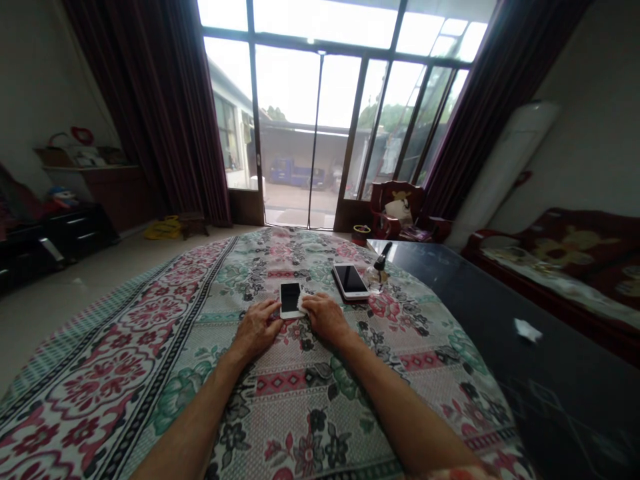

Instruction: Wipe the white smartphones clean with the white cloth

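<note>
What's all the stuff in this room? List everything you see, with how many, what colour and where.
Smaller smartphone: 1, white with dark screen, between the hands
Larger smartphone: 1, white with dark screen, right of it
Spray bottle: 1, clear with black top, beside the larger smartphone
White wipe: 1, white, under the right fingers
Tablecloth: 1, multicoloured floral, beneath the phones
Black table: 1, black, right
Crumpled tissue: 1, white, on the black table
Curtains: 2, dark purple, flanking the glass
Armchair: 1, reddish-brown, by the glass
Sofa: 1, reddish-brown, far right
Vehicle: 1, blue, outside
Background clutter: uncountable, mixed, left
Left hand: 1, bare, at the smaller smartphone's edge
Right hand: 1, bare, on the wipe
</note>
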The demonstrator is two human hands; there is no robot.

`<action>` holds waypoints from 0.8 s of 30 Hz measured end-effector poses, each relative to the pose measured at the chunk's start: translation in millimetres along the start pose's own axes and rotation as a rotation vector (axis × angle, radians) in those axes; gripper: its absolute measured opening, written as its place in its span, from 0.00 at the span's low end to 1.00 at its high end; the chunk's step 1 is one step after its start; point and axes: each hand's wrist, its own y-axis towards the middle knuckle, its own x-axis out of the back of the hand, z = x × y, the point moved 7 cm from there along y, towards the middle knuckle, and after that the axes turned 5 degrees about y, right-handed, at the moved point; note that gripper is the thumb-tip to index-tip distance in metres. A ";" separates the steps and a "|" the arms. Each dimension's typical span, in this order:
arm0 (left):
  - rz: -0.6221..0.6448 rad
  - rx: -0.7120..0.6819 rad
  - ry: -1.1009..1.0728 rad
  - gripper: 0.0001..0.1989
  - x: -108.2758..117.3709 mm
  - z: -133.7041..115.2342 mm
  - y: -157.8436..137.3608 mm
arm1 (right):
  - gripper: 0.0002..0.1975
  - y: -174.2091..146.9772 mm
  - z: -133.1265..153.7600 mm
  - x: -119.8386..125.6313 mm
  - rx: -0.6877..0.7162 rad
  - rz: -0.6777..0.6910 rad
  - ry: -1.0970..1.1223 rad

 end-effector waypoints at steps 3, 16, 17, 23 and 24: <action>-0.008 0.001 -0.005 0.18 -1.2 1.3 -0.2 | 0.10 -1.6 18.8 -4.4 0.069 -0.020 -0.010; -0.007 0.005 -0.021 0.18 -3.0 3.6 -1.1 | 0.10 2.3 9.9 -0.6 0.056 -0.077 0.072; -0.006 0.003 -0.020 0.18 -3.1 3.5 -1.2 | 0.10 1.7 7.9 0.7 0.052 -0.081 0.077; -0.035 0.014 -0.042 0.18 -1.0 3.0 -0.3 | 0.09 2.1 12.4 -1.1 0.006 -0.128 0.078; -0.041 0.023 -0.040 0.17 -0.6 3.5 0.0 | 0.08 2.8 13.1 -2.3 -0.003 -0.133 0.080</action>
